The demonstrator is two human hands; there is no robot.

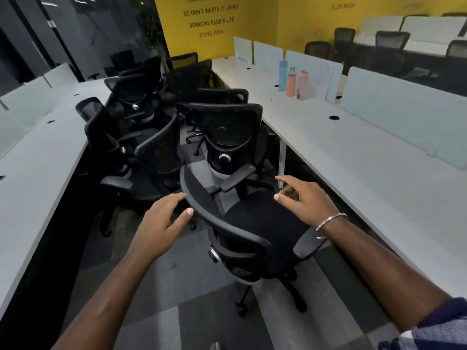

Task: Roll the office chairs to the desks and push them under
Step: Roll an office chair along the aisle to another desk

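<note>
Head camera view: we look down an aisle between two long white desks, the right desk (366, 147) and the left desk (38, 160). Our nearest chair (252, 223) stands in the aisle, its seat just beside the right desk's edge, not pushed under. Our left hand (161, 223) reaches the curved top of its backrest, fingers spread and open, perhaps touching the rim, though we cannot tell for sure. Our right hand (303, 200) hovers over the seat, fingers loosely spread, holding nothing. Bare carpet (164, 286) lies open near us; farther on, more chairs (151, 127) crowd the aisle. A yellow wall (209, 21) reads "SO DON'T WASTE IT LIVING SOMEONE ELSE'S LIFE, STEVE JOBS"; its top line is cut off.
</note>
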